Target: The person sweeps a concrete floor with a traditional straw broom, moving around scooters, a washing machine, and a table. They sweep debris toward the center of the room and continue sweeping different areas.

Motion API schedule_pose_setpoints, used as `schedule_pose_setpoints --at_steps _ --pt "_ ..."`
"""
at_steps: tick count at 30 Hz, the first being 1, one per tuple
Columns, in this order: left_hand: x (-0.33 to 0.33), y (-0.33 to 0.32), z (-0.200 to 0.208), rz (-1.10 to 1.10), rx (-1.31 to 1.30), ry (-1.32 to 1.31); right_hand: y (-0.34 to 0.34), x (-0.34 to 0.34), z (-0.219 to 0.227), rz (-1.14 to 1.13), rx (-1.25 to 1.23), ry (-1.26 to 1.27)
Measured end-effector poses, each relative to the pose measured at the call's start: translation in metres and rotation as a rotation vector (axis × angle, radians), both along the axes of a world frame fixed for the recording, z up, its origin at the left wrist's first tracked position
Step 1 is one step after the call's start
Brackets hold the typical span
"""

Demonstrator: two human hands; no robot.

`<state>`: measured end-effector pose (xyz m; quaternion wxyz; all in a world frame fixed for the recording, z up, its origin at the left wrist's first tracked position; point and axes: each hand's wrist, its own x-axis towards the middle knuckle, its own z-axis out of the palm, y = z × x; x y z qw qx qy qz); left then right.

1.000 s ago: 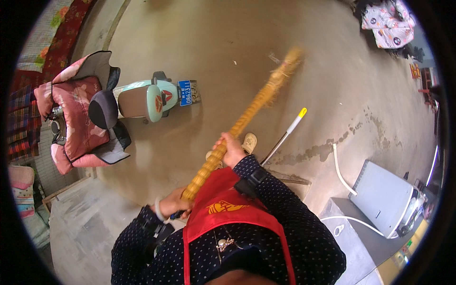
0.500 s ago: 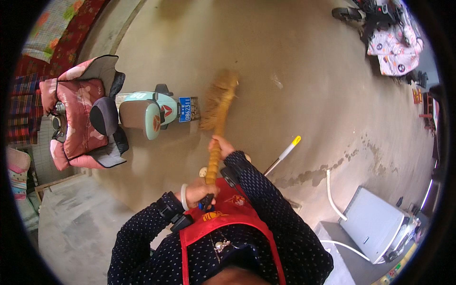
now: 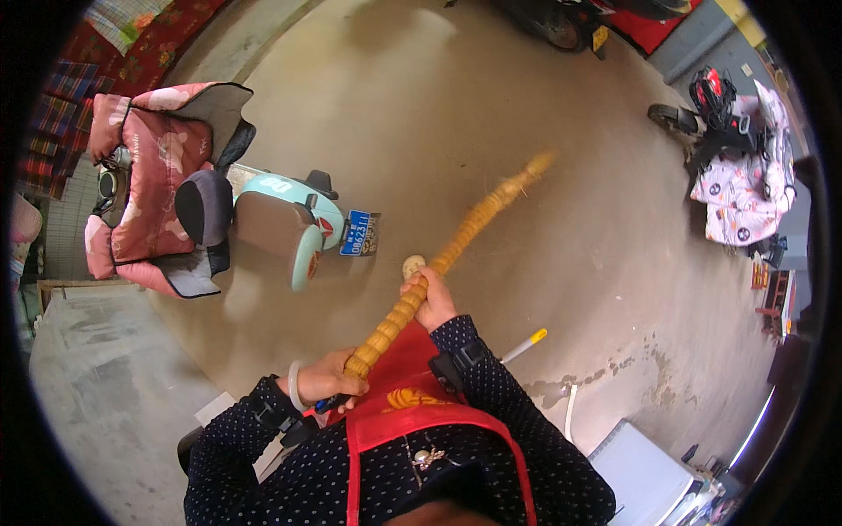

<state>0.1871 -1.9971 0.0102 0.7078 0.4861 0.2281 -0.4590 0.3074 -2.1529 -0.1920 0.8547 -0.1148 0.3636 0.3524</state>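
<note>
A straw broom (image 3: 478, 217) with a ribbed, bound yellow handle slants across the middle, its far end pointing up and right over the concrete floor. My right hand (image 3: 432, 301) is closed around the middle of the handle. Nearer my body, my left hand (image 3: 329, 379) grips the handle's upper end, where a bit of dark blue shows under the fingers. The sweeping end is seen nearly edge-on and a little blurred, so I cannot tell whether it touches the floor. My red apron (image 3: 412, 359) hangs just below both hands.
Left stands a mint-green scooter (image 3: 303, 223) with a pink quilted cover (image 3: 162, 193). Another covered scooter (image 3: 737, 197) is at right, and a dark vehicle's wheel (image 3: 561, 26) at the top. A yellow-tipped pole (image 3: 526, 344) and a pale box-shaped appliance (image 3: 645, 478) lie right of me.
The broom has swung to the right, from beside the scooter's rear plate to open floor. Its bristles no longer show as a wide fan. My view has shifted too.
</note>
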Motion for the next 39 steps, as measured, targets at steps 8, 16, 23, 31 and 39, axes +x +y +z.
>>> schedule_pose_setpoints --at_steps 8,16,23,31,39 --pt "0.082 0.024 0.018 0.331 0.239 -0.053 0.119 0.109 0.019 0.321 0.219 -0.097" --pt "0.192 0.030 -0.030 0.608 0.174 0.172 0.181 0.190 -0.027 0.617 0.306 0.023" --pt "0.286 -0.034 -0.073 0.466 -0.011 0.327 0.073 0.270 -0.077 0.691 0.139 -0.102" --pt "0.397 -0.073 -0.075 -0.046 -0.294 0.282 -0.087 0.354 -0.043 0.404 -0.206 0.069" --pt "0.468 -0.056 -0.052 0.052 -0.417 0.126 -0.095 0.434 -0.012 0.378 -0.404 -0.294"
